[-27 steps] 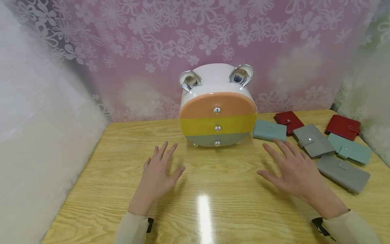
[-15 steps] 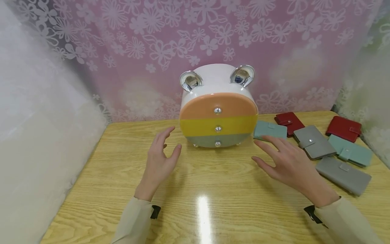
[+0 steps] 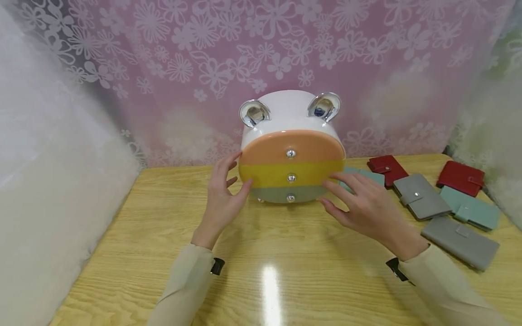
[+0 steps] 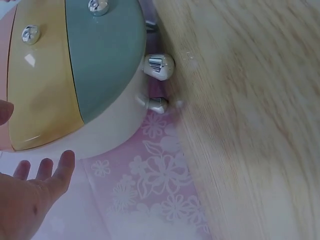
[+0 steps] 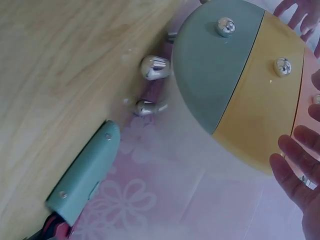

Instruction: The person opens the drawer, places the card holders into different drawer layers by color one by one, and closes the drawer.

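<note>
A small round-fronted drawer box (image 3: pixel 267 175) stands upright at the back of the table. It has a white body, two silver ears and orange, yellow and grey-green drawers, each with a silver knob. My left hand (image 3: pixel 222 201) is at its left edge, thumb in front and fingers along the side; contact is unclear. Near the lower right of the front is my right hand (image 3: pixel 363 206), fingers spread and loosely bent. Both wrist views show the drawers closed, with the left hand (image 4: pixel 30 197) and right hand (image 5: pixel 302 175) beside the box and holding nothing.
Several wallets lie to the right: red (image 3: pixel 389 170), grey (image 3: pixel 422 195), mint (image 3: pixel 471 208), another grey (image 3: pixel 461 242) and another red (image 3: pixel 461 177). A mint one (image 3: pixel 371 175) is partly hidden behind my right hand. A flowered pink curtain (image 3: pixel 195 104) hangs behind the table (image 3: pixel 163 217).
Both hands have moved forward and inward to the two sides of the drawer box, and their fingers have bent a little. The box and wallets keep their places on the table.
</note>
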Available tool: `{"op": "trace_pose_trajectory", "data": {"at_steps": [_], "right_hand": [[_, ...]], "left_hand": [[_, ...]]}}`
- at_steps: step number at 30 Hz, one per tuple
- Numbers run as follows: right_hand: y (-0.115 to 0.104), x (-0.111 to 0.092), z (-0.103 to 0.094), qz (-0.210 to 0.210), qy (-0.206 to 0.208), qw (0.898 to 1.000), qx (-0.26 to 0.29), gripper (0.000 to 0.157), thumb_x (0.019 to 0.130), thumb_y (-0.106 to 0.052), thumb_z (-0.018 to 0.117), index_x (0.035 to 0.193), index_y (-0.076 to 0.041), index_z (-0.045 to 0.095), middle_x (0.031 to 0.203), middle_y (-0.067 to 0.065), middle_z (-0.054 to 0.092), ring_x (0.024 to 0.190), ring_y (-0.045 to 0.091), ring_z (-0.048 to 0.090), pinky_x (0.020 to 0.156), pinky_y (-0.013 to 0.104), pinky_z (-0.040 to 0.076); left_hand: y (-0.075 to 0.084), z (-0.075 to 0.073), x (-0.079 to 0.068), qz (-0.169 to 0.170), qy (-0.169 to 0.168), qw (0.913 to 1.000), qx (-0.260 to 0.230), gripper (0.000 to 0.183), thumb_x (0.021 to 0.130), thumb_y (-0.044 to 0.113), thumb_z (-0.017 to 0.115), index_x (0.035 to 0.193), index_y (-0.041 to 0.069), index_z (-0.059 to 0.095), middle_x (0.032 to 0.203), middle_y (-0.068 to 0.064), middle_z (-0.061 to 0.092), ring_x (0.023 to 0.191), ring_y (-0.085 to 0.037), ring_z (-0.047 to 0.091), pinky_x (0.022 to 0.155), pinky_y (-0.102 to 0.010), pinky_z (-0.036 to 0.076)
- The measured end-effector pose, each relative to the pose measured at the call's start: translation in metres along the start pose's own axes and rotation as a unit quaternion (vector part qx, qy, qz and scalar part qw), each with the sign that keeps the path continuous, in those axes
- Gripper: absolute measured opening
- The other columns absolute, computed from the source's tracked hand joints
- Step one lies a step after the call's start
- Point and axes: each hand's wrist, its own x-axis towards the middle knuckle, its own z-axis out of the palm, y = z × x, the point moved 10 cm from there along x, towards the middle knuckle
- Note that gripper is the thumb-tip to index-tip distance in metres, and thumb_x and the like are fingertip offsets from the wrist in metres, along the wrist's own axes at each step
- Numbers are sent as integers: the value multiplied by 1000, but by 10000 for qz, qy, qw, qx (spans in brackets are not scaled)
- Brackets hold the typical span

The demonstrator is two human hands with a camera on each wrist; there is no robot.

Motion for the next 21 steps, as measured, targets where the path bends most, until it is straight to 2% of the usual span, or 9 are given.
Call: {"op": "trace_pose_trajectory", "data": {"at_steps": [5, 14, 21], "right_hand": [[-3, 10, 0, -190, 266, 9995, -28, 41, 104, -40, 53, 109, -4, 72, 104, 16, 71, 76, 33, 69, 65, 46, 62], [-4, 27, 4, -349, 485, 9982, -45, 33, 102, -33, 58, 111, -4, 71, 107, 17, 68, 81, 31, 67, 59, 41, 59], [-4, 36, 3, -463, 862, 9952, -44, 29, 99, -28, 61, 111, -4, 72, 105, 17, 70, 86, 34, 66, 66, 44, 60]], "left_hand": [[1, 5, 5, 47, 47, 10000, -45, 67, 91, 5, 72, 151, 21, 47, 147, -6, 50, 134, -26, 54, 97, -47, 59], [5, 9, 17, 339, 108, 9993, 91, 68, 89, 7, 74, 151, 20, 48, 146, -7, 52, 133, -26, 53, 93, -50, 60], [8, 12, 24, 473, 51, 9988, 152, 71, 88, 6, 75, 151, 22, 48, 151, -7, 47, 136, -25, 50, 91, -53, 59]]}}
